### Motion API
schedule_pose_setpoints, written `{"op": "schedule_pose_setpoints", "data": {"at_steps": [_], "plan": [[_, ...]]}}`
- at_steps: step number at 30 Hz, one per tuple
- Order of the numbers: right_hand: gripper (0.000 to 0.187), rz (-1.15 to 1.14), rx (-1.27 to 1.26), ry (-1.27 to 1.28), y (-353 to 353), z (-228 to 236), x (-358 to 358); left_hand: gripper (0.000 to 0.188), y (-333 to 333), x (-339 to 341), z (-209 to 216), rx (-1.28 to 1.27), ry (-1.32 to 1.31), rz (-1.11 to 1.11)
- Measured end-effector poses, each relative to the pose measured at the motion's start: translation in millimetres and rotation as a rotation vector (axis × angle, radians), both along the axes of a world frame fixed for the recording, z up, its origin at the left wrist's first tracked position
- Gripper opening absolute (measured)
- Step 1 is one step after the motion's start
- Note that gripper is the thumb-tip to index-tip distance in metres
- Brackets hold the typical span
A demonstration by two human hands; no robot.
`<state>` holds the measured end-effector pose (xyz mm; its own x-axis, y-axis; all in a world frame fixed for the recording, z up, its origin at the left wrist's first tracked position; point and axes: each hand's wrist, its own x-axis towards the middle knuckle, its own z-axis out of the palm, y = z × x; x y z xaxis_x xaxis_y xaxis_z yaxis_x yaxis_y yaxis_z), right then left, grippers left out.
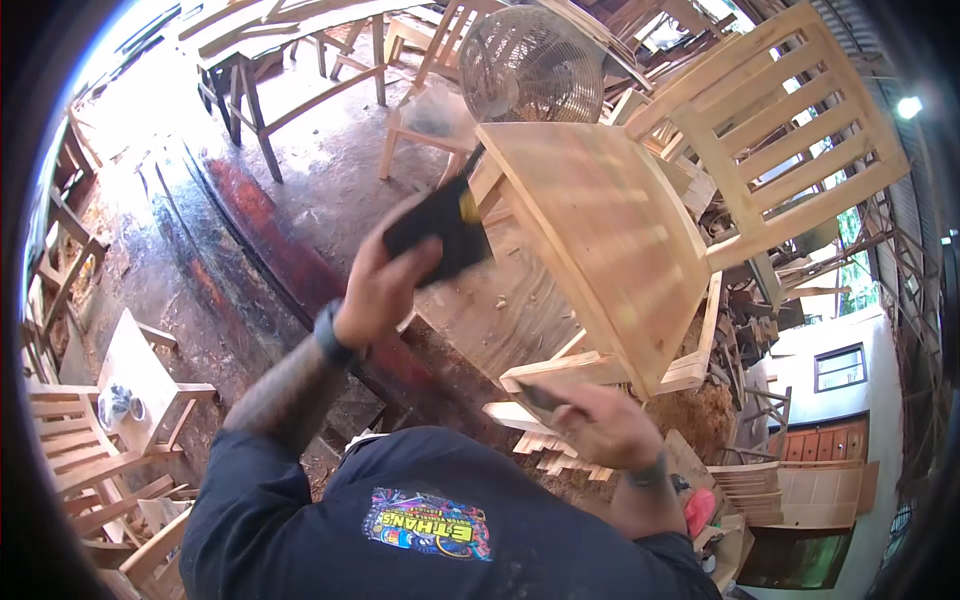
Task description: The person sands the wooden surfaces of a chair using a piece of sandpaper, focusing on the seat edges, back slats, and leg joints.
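Observation:
My left hand (380, 285), blurred by motion, grips a flat black piece (435, 235) with a yellow patch, held up beside the front of a wooden chair's seat (610, 230). What kind of piece it is, I cannot make out. My right hand (610, 425) is closed around a small, dark, thin piece (541, 397) near the seat's lower corner. The chair is pale, bare wood, with a slatted backrest (790, 130) on the far right side.
A round caged fan (532, 65) stands behind the chair. Toward the back left is a wooden workbench (300, 50). More unfinished chairs (150, 385) stand at the left, and stacked wood strips (565, 455) lie below my right hand.

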<state>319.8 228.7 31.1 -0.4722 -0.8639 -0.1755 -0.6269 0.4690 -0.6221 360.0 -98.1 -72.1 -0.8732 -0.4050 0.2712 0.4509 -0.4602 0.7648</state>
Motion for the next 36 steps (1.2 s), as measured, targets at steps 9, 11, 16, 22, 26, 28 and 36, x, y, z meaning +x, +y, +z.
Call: {"op": "schedule_pose_setpoints", "data": {"at_steps": [9, 11, 16, 22, 26, 28, 36], "plan": [[0.047, -0.447, -0.812, 0.424, 75.5, 21.5, -53.0, 0.035, -53.3, -134.2, -19.0, -0.675, -0.188, 0.419], [0.048, -0.437, -0.82, 0.37, 95.2, 16.9, -60.0, 0.036, -53.9, -140.2, -17.2, -0.767, -0.194, 0.505], [0.046, -0.509, -0.898, 0.438, 134.0, -4.3, -88.8, 0.039, -52.1, -147.1, -23.4, -0.931, -0.227, 0.628], [0.039, -0.515, -0.83, 0.589, 129.7, 3.8, -179.6, 0.041, -35.6, -144.7, -23.1, -0.968, -0.204, 0.632], [0.037, -0.553, -0.877, 0.573, 113.4, -24.5, -224.2, 0.043, -18.7, -149.9, -17.8, -1.002, -0.195, 0.671], [0.038, -0.5, -0.854, 0.658, 106.3, -32.2, -226.7, 0.044, -19.6, -150.4, -17.7, -0.985, -0.22, 0.674], [0.037, -0.439, -0.672, 0.614, 107.4, -30.6, -227.4, 0.045, 7.0, -134.6, -16.0, -1.112, -0.179, 0.773]]}}
